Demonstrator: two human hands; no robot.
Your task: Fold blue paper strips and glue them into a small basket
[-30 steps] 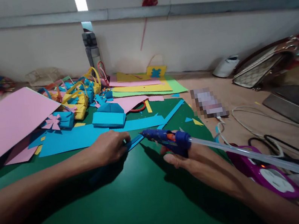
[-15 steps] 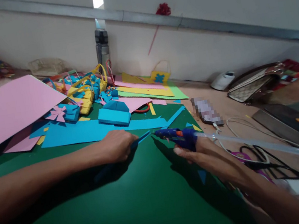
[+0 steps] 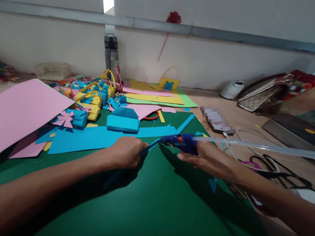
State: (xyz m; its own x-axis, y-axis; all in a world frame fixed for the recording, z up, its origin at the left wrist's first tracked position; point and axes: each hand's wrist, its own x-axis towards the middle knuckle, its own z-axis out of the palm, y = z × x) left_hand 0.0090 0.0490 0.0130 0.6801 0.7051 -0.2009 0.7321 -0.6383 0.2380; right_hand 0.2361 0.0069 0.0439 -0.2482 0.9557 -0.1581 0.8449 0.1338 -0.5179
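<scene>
Closed in a fist, my left hand [image 3: 127, 152] grips a narrow blue paper strip [image 3: 152, 145] over the green table [image 3: 161, 214]. The strip's free end points right. My right hand [image 3: 203, 156] is wrapped round a blue glue gun [image 3: 179, 140], with a long clear glue stick [image 3: 255, 145] trailing from its back. The gun's nozzle is at the strip's end; whether they touch I cannot tell. Just behind my left hand lie a folded blue paper bag body [image 3: 123, 120] and a flat blue sheet [image 3: 79, 139]. Another blue strip [image 3: 186, 123] rests behind the gun.
A large pink sheet [image 3: 15, 117] covers the left. Small paper bags [image 3: 91, 105], a bottle [image 3: 111, 53] and coloured sheets [image 3: 157, 98] stand or lie at the back. On the right are a phone [image 3: 216, 119], a white cable [image 3: 270, 139], scissors [image 3: 251, 164] and a handbag [image 3: 263, 92].
The glue gun has shifted slightly left, bringing its nozzle over the strip's end. My left hand keeps its grip on the strip. The view has tilted a little.
</scene>
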